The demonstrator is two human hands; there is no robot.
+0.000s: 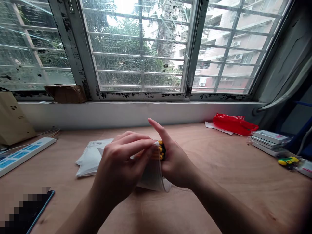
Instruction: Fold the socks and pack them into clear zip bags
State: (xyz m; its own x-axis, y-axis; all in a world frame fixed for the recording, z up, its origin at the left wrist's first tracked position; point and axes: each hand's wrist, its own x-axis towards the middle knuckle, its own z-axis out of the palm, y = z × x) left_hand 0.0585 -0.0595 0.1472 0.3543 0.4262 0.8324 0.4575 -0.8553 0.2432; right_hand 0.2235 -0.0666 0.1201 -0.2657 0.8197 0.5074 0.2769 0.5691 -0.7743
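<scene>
My left hand (124, 159) is in the middle of the view, its fingertips pinching the upper edge of a translucent plastic bag (152, 177). The bag hangs below the fingers, close to the tabletop. Against it from the right is my right hand (174, 159), one digit stretched upward and the other fingers mostly hidden. A small yellow-and-black object (161, 150) shows at the bag's mouth, touching the right palm; its full shape is covered. Behind the left hand lies a stack of white plastic bags (89, 159).
On the left are a power strip (29, 152), a paper bag (14, 117) and a phone (34, 211). On the right are a red plastic bag (234, 124), packaged boxes (269, 138) and a yellow-green toy-like piece (289, 161). A brown package (65, 93) rests on the windowsill.
</scene>
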